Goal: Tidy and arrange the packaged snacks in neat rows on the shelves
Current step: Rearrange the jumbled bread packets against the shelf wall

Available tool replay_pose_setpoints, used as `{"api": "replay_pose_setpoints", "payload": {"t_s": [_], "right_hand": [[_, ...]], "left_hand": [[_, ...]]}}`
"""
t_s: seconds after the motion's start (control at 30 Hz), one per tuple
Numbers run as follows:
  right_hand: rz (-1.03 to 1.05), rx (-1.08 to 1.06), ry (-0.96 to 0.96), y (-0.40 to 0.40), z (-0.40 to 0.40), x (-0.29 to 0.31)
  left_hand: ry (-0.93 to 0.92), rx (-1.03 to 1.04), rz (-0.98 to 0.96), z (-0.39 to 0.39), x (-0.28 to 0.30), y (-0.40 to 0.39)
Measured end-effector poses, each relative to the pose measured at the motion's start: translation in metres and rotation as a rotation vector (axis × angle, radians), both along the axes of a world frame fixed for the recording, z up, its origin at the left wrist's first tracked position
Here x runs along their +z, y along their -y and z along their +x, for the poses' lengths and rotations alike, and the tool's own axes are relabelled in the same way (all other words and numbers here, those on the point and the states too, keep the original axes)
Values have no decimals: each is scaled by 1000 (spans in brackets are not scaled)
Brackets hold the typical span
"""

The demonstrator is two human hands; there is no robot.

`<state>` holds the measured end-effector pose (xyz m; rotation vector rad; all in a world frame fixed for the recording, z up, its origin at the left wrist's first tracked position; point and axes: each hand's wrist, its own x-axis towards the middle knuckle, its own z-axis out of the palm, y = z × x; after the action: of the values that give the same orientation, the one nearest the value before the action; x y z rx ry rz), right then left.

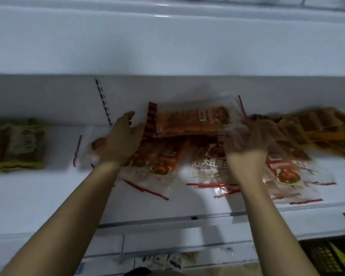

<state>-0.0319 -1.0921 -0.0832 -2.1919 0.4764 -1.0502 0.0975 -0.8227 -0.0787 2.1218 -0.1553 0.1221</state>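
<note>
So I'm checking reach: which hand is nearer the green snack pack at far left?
Left. The left hand lies right of the green snack pack; the right hand is farther right.

The scene is dim and bluish. A bright glare spot sits on the clear snack packets (197, 168). The right hand (245, 140) is smeared by motion blur, and the white shelf (38, 196) curves at the edges.

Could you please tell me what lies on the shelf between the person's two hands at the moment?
In the head view, orange-red snack packets in clear bags with red seal strips lie between the left hand and the blurred right hand, overlapping untidily on the white shelf.
</note>
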Motion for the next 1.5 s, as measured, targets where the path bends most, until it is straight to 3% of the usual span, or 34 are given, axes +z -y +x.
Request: {"api": "replay_pose_setpoints", "payload": {"t_s": [0.17,0.37,0.57,0.7,1.0,1.17,1.5], "right_hand": [[-168,142,-24,-76,4,10],[-30,493,-17,-177,21,8],[-29,700,-121,-290,42,7],[-63,755,-242,-371,58,4],[-79,874,-283,-557,88,-6],[-192,916,-347,-627,100,2],[-275,1064,-300,-747,166,19]], "left_hand": [[90,107,145,-33,0,-49],[224,236,291,-55,2,-156],[201,406,375,-62,2,-282],[223,441,376,-54,-6,-366],[288,400,377,-31,-7,-562],[262,457,377,-12,-8,-622],[269,533,450,1,-9,-737]]}}
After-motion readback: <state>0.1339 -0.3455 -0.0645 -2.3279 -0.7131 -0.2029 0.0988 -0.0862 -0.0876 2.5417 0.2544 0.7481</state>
